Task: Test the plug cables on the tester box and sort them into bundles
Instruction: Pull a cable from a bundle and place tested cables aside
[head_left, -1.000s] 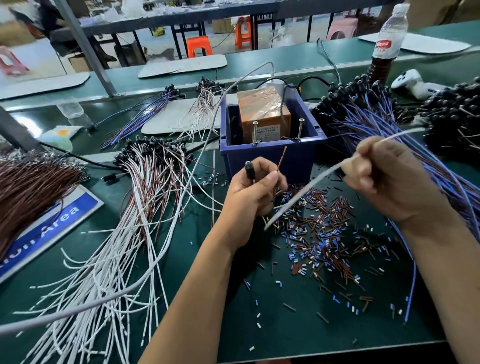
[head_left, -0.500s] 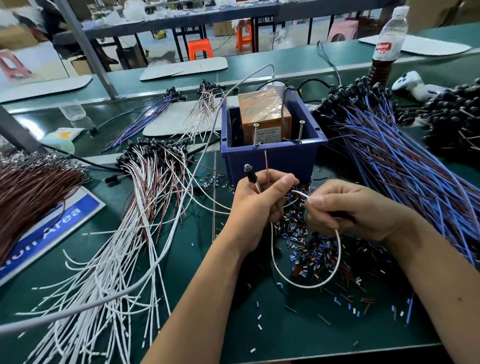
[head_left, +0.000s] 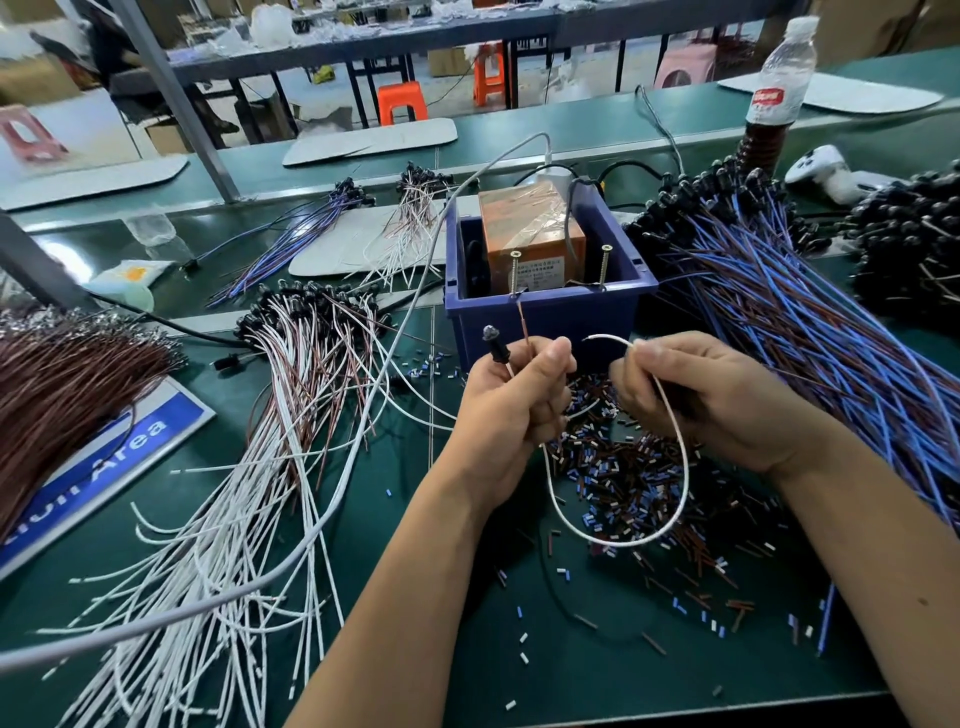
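My left hand (head_left: 514, 400) grips one plug cable; its black plug (head_left: 496, 345) sticks up beside the thumb and its brown wire (head_left: 523, 323) points toward the tester box. My right hand (head_left: 691, 400) pinches the same cable's white wire (head_left: 670, 457), which loops down between both hands. The blue tester box (head_left: 550, 306) stands just behind the hands, with an orange unit (head_left: 530, 228) inside and two upright screws, one (head_left: 514, 270) on the left and one (head_left: 604, 266) on the right, at its front rim.
A white-and-brown cable bundle (head_left: 291, 395) fans out on the left, a blue-and-brown bundle (head_left: 810, 317) on the right, brown wires (head_left: 67, 379) far left. Cut sleeve bits (head_left: 649, 478) litter the green mat under the hands. A bottle (head_left: 776, 93) stands at the back right.
My right hand came in from the right and stretched-out wire now hangs as a loop. It then lifted the white wire's tip toward the box.
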